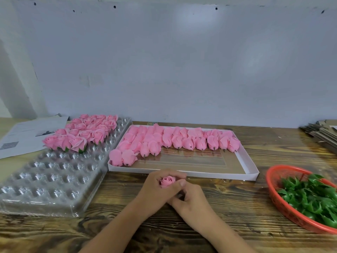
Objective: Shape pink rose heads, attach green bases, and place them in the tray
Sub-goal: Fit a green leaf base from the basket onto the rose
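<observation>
Upper left of the frame: printed papers [27, 134] are lying on the desk [228, 198]; the print is too small to read. Just right of them, a clear tray [54, 179] is holding finished roses [82, 132] with green bases in its far rows; the near cavities are sitting bare.

Centre: a white box [182, 173] is holding unshaped buds [173, 139], stems pointing toward the viewer.

Lower centre: the left hand [156, 189] is curling round one rose head [167, 181], bloom facing up. The right hand [189, 199] is lying against it, thumb touching the petals, fingers curled underneath; whether they are pinching the stem cannot be told.

Judgement: the shaping step is under way. To do it well, the outer petals are wanting gentle, even pressure, with the stem kept clear for the base. Squeezing hard is likely to crease the petals.

Lower right: a red basket [273, 194] is holding green bases [310, 198]. Upper right: cardboard sheets [321, 132] are stacked. No brand or legible writing is showing anywhere.
</observation>
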The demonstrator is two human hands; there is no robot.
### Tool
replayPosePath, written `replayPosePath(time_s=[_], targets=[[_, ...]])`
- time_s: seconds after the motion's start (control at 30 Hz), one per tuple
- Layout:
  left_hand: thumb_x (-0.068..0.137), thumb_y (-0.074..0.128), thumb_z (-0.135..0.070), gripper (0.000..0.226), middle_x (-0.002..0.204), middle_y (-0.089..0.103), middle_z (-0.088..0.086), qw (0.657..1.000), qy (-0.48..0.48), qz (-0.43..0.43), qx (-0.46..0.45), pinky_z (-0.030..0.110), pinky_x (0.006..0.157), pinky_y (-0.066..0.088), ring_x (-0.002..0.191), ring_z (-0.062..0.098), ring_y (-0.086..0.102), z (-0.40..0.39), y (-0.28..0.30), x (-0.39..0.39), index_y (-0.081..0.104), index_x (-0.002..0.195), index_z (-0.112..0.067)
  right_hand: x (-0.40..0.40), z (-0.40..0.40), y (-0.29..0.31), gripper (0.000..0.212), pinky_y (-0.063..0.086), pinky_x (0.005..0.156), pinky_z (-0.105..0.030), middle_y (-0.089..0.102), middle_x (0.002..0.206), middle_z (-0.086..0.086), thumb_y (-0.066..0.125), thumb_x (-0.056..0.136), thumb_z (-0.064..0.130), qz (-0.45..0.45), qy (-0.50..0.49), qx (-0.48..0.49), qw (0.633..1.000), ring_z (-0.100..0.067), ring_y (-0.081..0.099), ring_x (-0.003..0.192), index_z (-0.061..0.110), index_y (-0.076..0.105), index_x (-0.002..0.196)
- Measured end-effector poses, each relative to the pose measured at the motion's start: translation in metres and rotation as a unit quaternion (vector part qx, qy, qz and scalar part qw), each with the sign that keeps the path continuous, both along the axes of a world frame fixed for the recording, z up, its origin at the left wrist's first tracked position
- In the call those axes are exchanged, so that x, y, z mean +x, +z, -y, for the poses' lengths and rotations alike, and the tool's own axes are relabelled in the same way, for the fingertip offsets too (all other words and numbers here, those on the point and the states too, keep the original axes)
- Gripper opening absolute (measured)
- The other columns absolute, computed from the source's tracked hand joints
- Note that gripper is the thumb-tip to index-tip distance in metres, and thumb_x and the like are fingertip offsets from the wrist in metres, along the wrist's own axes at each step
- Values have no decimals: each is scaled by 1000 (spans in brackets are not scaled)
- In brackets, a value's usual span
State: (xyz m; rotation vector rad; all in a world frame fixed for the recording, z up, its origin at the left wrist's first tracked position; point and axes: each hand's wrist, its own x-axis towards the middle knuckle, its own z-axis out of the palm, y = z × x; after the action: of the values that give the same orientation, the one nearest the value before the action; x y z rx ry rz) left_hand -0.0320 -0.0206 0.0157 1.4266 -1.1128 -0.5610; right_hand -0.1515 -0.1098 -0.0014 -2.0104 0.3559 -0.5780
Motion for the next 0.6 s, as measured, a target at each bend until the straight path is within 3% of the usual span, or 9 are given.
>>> replayPosePath(time_s=[0.1, 0.23, 0.33, 0.47, 0.6], targets=[[79, 76, -45, 34, 110, 74, -15, 999, -11, 10, 28, 14, 87, 51, 106, 6, 68, 1, -2, 2, 73, 111, -36, -1, 2, 1, 32, 50, 83, -11, 71, 103, 26, 67, 92, 17, 27, -17, -16, 999, 3, 66, 100, 44, 68, 109], [70, 77, -54, 59, 123, 67, -22, 999, -17, -7, 30, 15, 92, 50, 116, 2, 63, 1, -3, 2, 61, 124, -40, -1, 4, 1, 20, 54, 75, -18, 73, 95, 21, 68, 89, 30, 52, -61, -21, 997, -3, 69, 89, 44, 71, 103], [77, 73, -53, 44, 119, 72, -14, 997, 48, -34, -46, 17, 90, 52, 111, 4, 66, 0, 2, 3, 71, 116, -33, 0, 4, 0, 23, 56, 74, -28, 74, 90, 15, 75, 84, 32, 17, -68, -47, 996, -9, 69, 80, 45, 70, 103], [85, 74, -35, 15, 101, 79, -2, 995, 52, -52, -62, 18, 80, 54, 96, 11, 73, -2, 5, 0, 82, 82, -23, 0, 2, -1, 32, 47, 66, -10, 67, 81, 26, 75, 82, 36, -20, -64, -108, 992, 1, 63, 77, 42, 64, 112], [82, 71, -27, 14, 99, 79, -3, 997, 29, -54, -42, 17, 82, 54, 97, 10, 73, 0, 2, -3, 83, 82, -22, -1, 1, -2, 29, 44, 65, -4, 60, 74, 39, 75, 83, 38, -27, -77, -129, 988, 10, 62, 80, 33, 70, 111]])
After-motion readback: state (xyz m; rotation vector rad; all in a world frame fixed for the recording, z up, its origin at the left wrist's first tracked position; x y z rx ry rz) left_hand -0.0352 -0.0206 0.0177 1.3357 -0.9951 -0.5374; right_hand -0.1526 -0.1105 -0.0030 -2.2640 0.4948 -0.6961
